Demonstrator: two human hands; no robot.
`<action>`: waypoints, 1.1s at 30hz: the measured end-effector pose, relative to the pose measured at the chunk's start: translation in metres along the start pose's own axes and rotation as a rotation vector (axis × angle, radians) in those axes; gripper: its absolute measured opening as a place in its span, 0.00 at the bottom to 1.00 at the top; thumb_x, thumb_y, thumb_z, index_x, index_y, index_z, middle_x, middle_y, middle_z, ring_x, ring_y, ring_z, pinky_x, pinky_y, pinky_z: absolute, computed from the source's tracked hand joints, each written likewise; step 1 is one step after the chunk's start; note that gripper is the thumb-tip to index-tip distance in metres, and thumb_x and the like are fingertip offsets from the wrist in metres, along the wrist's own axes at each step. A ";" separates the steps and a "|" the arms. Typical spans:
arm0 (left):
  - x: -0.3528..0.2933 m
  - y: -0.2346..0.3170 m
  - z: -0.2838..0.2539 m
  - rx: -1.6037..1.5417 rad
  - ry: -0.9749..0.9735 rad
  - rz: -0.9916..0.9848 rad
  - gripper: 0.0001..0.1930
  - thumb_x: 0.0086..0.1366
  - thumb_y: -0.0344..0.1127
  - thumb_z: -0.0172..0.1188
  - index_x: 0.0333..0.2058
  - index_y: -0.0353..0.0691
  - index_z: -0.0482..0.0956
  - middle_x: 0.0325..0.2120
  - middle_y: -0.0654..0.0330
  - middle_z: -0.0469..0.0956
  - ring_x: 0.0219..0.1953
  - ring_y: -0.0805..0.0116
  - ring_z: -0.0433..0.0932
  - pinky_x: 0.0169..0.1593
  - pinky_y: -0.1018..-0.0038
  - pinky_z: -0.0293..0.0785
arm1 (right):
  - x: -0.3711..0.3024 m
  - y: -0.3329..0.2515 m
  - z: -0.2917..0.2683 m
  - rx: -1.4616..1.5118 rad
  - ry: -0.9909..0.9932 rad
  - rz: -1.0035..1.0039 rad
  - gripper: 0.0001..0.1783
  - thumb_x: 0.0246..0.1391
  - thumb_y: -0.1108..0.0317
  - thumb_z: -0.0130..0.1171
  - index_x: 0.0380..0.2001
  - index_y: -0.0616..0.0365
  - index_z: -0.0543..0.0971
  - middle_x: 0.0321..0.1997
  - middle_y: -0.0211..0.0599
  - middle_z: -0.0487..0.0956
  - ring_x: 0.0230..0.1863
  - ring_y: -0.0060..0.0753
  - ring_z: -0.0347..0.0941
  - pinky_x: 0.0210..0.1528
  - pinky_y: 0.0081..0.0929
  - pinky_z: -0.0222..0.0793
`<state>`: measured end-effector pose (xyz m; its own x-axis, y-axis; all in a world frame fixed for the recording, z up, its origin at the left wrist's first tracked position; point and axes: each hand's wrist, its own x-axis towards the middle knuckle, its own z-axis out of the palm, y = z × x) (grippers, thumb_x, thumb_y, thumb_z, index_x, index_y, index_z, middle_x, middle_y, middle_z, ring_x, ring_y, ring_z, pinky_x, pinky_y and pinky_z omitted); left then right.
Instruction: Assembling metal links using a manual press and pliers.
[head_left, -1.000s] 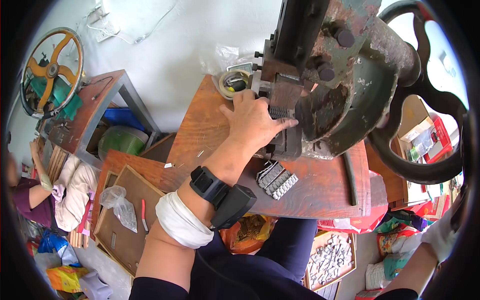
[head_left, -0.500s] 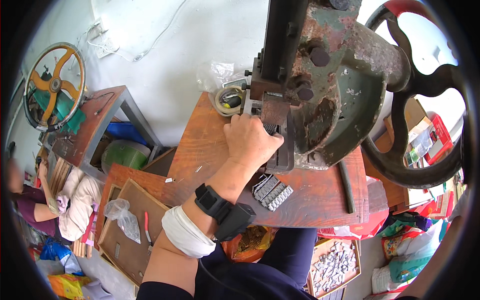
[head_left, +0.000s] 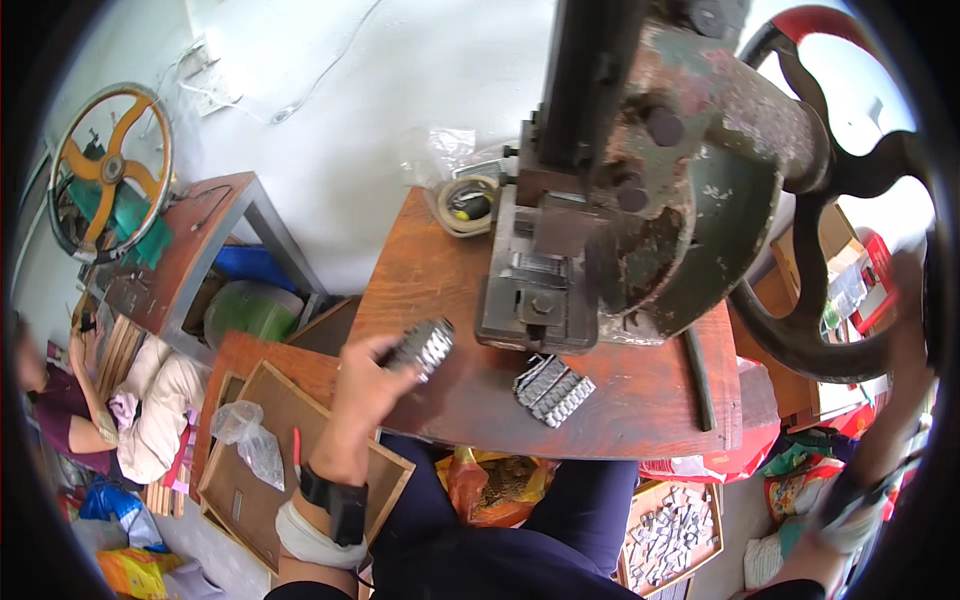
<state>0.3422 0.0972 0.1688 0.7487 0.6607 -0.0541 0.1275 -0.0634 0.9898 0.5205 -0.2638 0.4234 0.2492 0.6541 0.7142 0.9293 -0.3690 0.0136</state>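
My left hand (head_left: 368,392) is closed around a small bundle of ridged metal strips (head_left: 424,348), held over the left part of the wooden table. More ridged metal strips (head_left: 553,388) lie side by side on the table, just in front of the press. The hand press (head_left: 690,170) has a steel die base (head_left: 538,310) with a bolted block and a short ridged piece under its ram. At the far right, my right hand (head_left: 905,300) is against the press's large dark handwheel (head_left: 800,345). Motion blurs it and its fingers cannot be made out.
A metal rod (head_left: 698,380) lies on the table (head_left: 400,270), right of the press. A tape roll (head_left: 445,215) sits behind. Below are a wooden tray (head_left: 325,420), a box of small metal pieces (head_left: 668,535) and an orange bag (head_left: 465,485). Another person (head_left: 75,410) sits at left.
My left hand has drawn back from the die, down and to the left, and now shows the strip bundle. My right hand and forearm have come into view by the handwheel.
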 end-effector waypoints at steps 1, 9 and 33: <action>-0.025 -0.009 -0.008 0.203 0.063 0.064 0.20 0.41 0.29 0.66 0.37 0.29 0.78 0.29 0.56 0.80 0.30 0.71 0.78 0.35 0.74 0.74 | -0.028 -0.001 0.055 0.200 -0.226 -0.047 0.13 0.56 0.62 0.51 0.38 0.57 0.76 0.35 0.38 0.74 0.35 0.33 0.72 0.36 0.30 0.68; -0.033 -0.022 0.039 0.648 -0.080 0.685 0.31 0.38 0.30 0.66 0.46 0.34 0.70 0.36 0.54 0.74 0.40 0.54 0.71 0.47 0.62 0.66 | -0.118 -0.112 0.242 0.472 -0.286 -0.005 0.28 0.29 0.71 0.68 0.42 0.55 0.76 0.46 0.40 0.72 0.49 0.46 0.66 0.49 0.40 0.65; -0.036 -0.014 0.012 0.600 -0.203 0.429 0.38 0.40 0.31 0.72 0.53 0.35 0.65 0.43 0.49 0.72 0.45 0.53 0.72 0.47 0.64 0.69 | -0.093 -0.135 0.291 0.111 -0.335 -0.192 0.26 0.43 0.61 0.58 0.48 0.56 0.74 0.53 0.34 0.71 0.61 0.45 0.58 0.58 0.50 0.53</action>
<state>0.3213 0.0657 0.1555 0.9099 0.3396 0.2384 0.0867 -0.7174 0.6912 0.4507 -0.0824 0.1514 0.1265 0.8902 0.4377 0.9869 -0.1576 0.0352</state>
